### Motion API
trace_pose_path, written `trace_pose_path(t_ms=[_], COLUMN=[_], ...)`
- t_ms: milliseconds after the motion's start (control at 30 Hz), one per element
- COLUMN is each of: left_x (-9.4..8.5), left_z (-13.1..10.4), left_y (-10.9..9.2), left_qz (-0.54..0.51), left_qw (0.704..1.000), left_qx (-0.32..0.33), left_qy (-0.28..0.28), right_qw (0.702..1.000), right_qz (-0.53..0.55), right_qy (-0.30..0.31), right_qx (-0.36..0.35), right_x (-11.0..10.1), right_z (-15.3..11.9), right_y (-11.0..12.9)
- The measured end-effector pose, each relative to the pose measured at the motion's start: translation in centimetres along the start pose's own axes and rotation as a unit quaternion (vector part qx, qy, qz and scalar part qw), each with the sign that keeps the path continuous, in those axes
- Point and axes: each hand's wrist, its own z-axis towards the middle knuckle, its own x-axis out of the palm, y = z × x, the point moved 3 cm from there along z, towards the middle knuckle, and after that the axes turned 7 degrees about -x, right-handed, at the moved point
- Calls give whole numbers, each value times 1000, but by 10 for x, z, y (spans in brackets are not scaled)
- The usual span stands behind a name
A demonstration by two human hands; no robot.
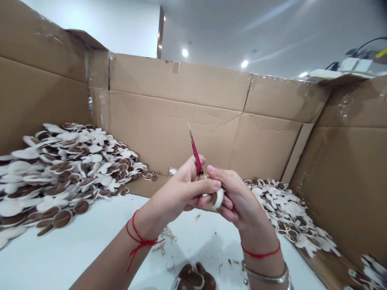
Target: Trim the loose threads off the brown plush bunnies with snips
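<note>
My left hand [184,183] and my right hand [238,193] meet in front of me, fingers closed around a small brown-and-white plush piece [217,198]. Its white fuzzy edge shows between them; the rest is covered by fingers. A slim red tool with a pointed metal tip [195,152] sticks upward beside my left forefinger, tip away from the piece. Its lower end is partly hidden by the hands, and its exact kind is unclear. Below, near the front edge of view, lies a brown plush item [195,278] with a white tag.
A big pile of brown-and-white flat plush pieces [69,161] fills the left side. Another pile [287,205] lies at the right. Cardboard walls [181,121] surround the white tabletop [115,237]. Several beige cord bits [168,233] lie on it.
</note>
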Motion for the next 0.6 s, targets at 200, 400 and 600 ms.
trace_pose_path(t_ms=[200,400,600], left_x=[8,14,16], left_z=[-3,-12,-23], left_y=[1,-3,-3], left_qz=[-129,-225,-294], left_qw=[986,960,942], left_qx=[46,30,8], left_qy=[-100,-161,-165], right_qw=[990,984,982], right_qz=[128,172,184], right_qy=[-30,-32,-39], right_qx=[-48,-21,-15], right_x=[13,29,38], right_z=[2,-2,-13], right_y=[-2,-6,-3])
